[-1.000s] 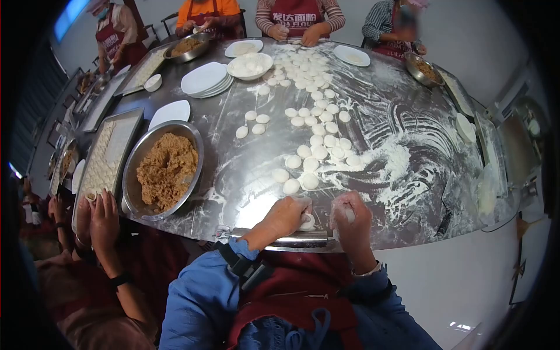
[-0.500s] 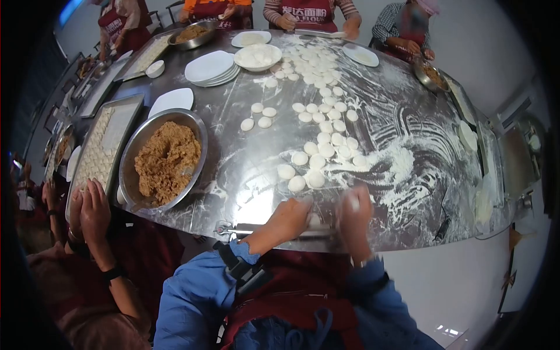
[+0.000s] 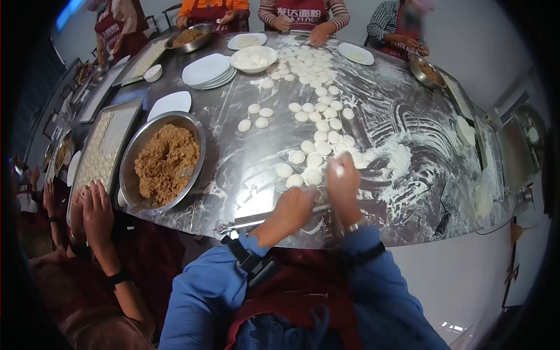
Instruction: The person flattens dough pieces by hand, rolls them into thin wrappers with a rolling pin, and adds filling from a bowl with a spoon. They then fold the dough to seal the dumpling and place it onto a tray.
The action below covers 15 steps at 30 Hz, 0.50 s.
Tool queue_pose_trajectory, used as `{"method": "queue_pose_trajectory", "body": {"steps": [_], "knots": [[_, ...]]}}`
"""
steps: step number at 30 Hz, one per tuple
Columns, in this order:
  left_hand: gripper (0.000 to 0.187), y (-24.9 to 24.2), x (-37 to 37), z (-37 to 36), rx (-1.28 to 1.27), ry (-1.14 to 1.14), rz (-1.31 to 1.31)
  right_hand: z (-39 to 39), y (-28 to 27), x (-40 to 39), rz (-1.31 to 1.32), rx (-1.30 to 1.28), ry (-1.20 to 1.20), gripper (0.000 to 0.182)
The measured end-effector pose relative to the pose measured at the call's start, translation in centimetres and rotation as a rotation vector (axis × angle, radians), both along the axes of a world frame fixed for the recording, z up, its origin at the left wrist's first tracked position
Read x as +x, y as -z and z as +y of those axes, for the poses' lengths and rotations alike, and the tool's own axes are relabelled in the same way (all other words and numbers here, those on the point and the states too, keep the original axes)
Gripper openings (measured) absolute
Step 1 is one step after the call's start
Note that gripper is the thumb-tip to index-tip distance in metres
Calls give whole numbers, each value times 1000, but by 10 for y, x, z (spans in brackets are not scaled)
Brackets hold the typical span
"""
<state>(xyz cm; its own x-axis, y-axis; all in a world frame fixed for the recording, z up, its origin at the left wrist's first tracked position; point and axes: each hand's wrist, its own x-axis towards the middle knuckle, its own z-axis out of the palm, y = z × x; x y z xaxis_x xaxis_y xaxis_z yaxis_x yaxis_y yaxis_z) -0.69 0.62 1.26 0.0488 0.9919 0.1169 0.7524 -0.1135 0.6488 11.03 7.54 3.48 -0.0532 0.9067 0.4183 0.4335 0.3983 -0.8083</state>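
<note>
My left hand [image 3: 293,208] is closed low over the near edge of the steel table [image 3: 233,151]. A slim rod [image 3: 320,209] runs beneath it and shows past both sides of the fist. To its right, my right hand [image 3: 344,185] is raised with curled fingers at the near end of a cluster of flattened dough rounds [image 3: 312,177]. A white patch shows between its thumb and fingers; what it holds I cannot make out. Flour whitens the tabletop around both hands.
Left of me stands a steel bowl of brown filling [image 3: 166,160], beside a tray of dumplings [image 3: 99,151] and another person's hands [image 3: 93,207]. Farther back are stacked white plates [image 3: 207,71] and a white bowl [image 3: 254,58]. Loose flour [image 3: 394,160] lies right. Several people work around the table.
My right hand has moved away from me and slightly left, up to the dough rounds. My left hand stays closed near the edge, and the rod beneath it now slants.
</note>
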Motion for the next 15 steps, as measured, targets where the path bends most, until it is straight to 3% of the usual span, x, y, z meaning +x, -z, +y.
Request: {"method": "queue_pose_trajectory", "body": {"steps": [3, 6, 9, 11, 13, 15], "knots": [[11, 3, -1, 7, 36, -117, -30, 10, 4, -9, -64, 142, 23, 14], [10, 1, -15, -6, -99, 15, -5, -28, 22, 27, 12, -23, -5, 14], [9, 3, -15, -15, -4, 39, -9, -49, 23, 35, 200, -199, 37, 14], [10, -5, -5, -6, -86, 63, 44, -13, 2, 8, 33, 7, 6, 13], [11, -4, 1, 6, -41, -126, 19, 10, 3, -9, -13, 82, 26, 13], [11, 6, -3, 8, -4, -134, -41, 8, 2, -8, -68, 155, 34, 13]]}}
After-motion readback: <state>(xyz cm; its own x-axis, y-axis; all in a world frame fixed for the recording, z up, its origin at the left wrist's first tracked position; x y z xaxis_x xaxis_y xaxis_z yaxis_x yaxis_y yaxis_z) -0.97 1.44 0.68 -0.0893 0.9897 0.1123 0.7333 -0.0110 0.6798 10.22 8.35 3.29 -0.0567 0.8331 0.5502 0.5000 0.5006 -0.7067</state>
